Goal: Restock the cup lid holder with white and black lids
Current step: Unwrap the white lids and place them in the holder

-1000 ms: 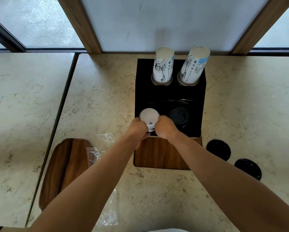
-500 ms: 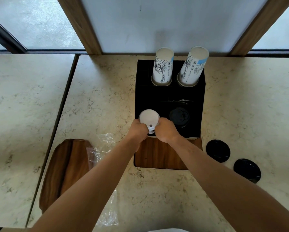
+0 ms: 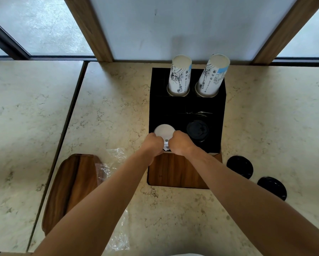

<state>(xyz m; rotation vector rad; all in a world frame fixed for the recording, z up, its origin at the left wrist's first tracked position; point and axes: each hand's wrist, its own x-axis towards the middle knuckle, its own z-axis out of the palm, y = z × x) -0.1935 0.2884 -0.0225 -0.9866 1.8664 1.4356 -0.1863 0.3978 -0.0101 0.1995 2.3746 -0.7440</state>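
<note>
A black lid holder (image 3: pixel 186 109) with a wooden front stands on the marble counter. A stack of white lids (image 3: pixel 163 130) sits in its front left slot. My left hand (image 3: pixel 153 144) and my right hand (image 3: pixel 181 143) grip the stack from either side at its near edge. The front right slot holds black lids (image 3: pixel 197 130). Two loose black lids (image 3: pixel 239 166) (image 3: pixel 272 187) lie on the counter to the right of the holder.
Two stacks of printed paper cups (image 3: pixel 180 75) (image 3: pixel 212 75) stand upside down in the holder's rear slots. A wooden tray (image 3: pixel 70 187) lies at the left, with crumpled clear plastic wrap (image 3: pixel 107 163) beside it. A wall and window frames close off the far edge.
Both hands have lowered slightly with the white lid stack, which sits a little deeper in the front left slot. Nothing else has moved.
</note>
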